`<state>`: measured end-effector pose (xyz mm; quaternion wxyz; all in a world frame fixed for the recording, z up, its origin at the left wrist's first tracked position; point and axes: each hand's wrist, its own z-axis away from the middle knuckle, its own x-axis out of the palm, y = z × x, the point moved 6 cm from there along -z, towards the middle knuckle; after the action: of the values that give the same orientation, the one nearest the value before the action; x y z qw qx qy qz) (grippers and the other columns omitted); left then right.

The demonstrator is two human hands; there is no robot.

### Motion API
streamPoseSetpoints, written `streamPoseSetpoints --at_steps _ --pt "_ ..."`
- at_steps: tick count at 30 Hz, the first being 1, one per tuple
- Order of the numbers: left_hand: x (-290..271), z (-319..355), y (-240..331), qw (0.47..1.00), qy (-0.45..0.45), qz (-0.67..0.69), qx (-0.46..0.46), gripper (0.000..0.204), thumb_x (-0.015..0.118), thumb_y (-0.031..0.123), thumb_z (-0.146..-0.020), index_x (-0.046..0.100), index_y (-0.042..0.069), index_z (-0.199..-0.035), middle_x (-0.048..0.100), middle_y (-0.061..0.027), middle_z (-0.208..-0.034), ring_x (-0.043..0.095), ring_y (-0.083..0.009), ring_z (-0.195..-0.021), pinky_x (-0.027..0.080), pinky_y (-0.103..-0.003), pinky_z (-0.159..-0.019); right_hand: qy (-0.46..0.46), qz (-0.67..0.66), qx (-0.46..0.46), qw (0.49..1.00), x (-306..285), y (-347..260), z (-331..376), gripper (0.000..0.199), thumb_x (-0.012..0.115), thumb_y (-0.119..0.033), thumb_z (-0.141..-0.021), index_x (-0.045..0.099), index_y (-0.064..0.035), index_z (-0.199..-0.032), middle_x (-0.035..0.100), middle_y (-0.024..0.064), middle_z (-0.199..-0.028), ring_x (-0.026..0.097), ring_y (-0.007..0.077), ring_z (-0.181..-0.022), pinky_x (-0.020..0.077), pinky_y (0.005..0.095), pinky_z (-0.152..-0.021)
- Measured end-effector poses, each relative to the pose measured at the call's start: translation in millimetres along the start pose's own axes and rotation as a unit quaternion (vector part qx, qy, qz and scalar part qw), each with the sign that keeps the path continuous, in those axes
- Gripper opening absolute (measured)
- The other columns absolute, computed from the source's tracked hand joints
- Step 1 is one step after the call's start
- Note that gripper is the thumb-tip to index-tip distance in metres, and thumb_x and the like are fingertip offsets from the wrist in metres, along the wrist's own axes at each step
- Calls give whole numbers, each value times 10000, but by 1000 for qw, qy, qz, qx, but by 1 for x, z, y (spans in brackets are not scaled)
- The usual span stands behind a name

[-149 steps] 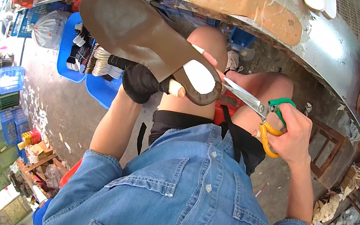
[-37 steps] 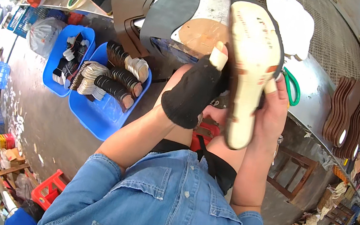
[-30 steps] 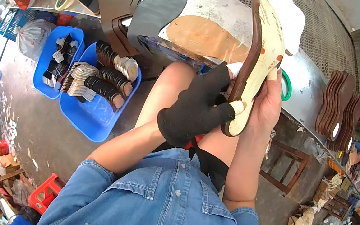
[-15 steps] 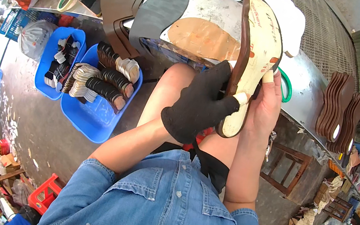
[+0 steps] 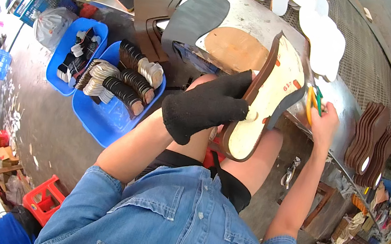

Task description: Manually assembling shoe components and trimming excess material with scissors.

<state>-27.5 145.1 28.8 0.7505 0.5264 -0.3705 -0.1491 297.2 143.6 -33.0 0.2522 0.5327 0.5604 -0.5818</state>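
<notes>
Head view: left hand (image 5: 205,104) pinches sole (image 5: 276,86); outstretched right hand (image 5: 324,126) at scissors (image 5: 309,103), grip unclear.

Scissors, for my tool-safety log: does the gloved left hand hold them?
No, the left hand holds an insole, while the scissors are in the right hand.

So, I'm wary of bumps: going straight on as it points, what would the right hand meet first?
The metal scissors with green and yellow loops, right at the right hand; beyond, perhaps rounded white pieces, though depth is unclear.
</notes>
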Motion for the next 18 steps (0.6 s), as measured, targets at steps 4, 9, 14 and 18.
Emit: streamPoseSetpoints --at_steps 4,9,14,18 --pt "-13 0 -9 998 -31 59 7 782 641 113 -770 260 -8 -1442 480 -147 -1328 479 -201 -1203 404 -318 -991 66 -401 25 913 -31 -30 51 391 662 -68 -746 523 -24 -1109 583 25 -886 560 128 -835 453 284 -701" --pt "-13 6 -1 999 28 -11 -36 820 633 97 -750 233 3 -1460 430 -146 -1388 447 -208 -1246 368 -316 -1024 26 -132 -154 979 -76 -133 99 506 743 -86 -513 537 -30 -972 521 80 -860 509 203 -656 431 283 -596" --pt "-13 9 6 997 53 -46 -12 804 614 71 -745 252 20 -1461 417 -125 -1411 424 -200 -1266 344 -310 -1041 63 -78 -218 971 -83 -132 96 535 757 -74 -463 515 -21 -938 496 116 -826 517 280 -664 436 339 -575" --pt "-5 10 12 997 47 -38 -53 776 608 76 -768 260 23 -1459 412 -121 -1417 406 -185 -1277 334 -302 -1046 76 -43 -261 961 -87 -136 98 541 763 -56 -458 514 -27 -937 489 120 -816 522 298 -682 431 377 -567"
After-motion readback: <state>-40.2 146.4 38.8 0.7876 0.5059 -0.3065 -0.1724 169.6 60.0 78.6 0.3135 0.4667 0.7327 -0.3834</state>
